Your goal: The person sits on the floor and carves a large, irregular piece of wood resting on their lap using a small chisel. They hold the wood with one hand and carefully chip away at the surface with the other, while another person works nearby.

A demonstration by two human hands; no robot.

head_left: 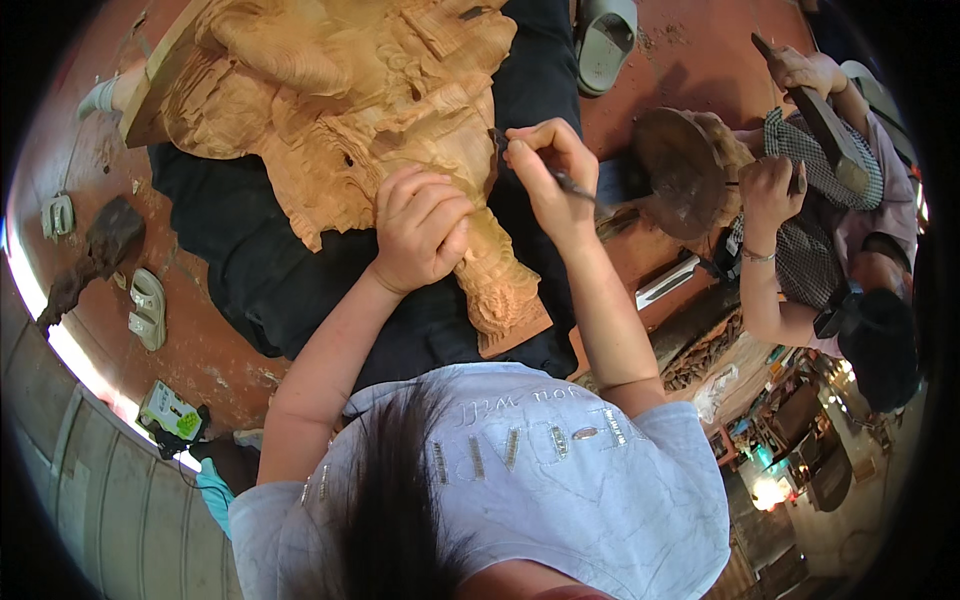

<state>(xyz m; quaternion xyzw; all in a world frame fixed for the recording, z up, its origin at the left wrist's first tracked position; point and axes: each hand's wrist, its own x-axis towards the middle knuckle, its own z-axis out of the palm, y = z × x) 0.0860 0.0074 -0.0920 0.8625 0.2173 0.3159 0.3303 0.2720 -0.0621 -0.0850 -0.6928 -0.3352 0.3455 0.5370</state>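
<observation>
A large light-brown wood carving (330, 120) lies before me, with deep folds, ridges and a narrow, finely cut end (500, 285) towards my body. It rests on dark cloth (300, 290). Fingers curled, my left hand (425, 225) grips the carving just above that narrow end. To the right of it, my right hand (558, 165) pinches a thin dark carving tool (574, 186). The tool's front end is at the carving's right edge; whether it touches the wood I cannot tell, and its exact tip shape is too small to make out.
At right a co-worker holds a dark wooden mallet (830, 140) and a chisel (797, 180) beside a round brown wood piece (682, 172). A grey clog (606, 45) and pale sandals (147, 308) lie on the reddish floor. A dark wood chunk (112, 238) stands at left.
</observation>
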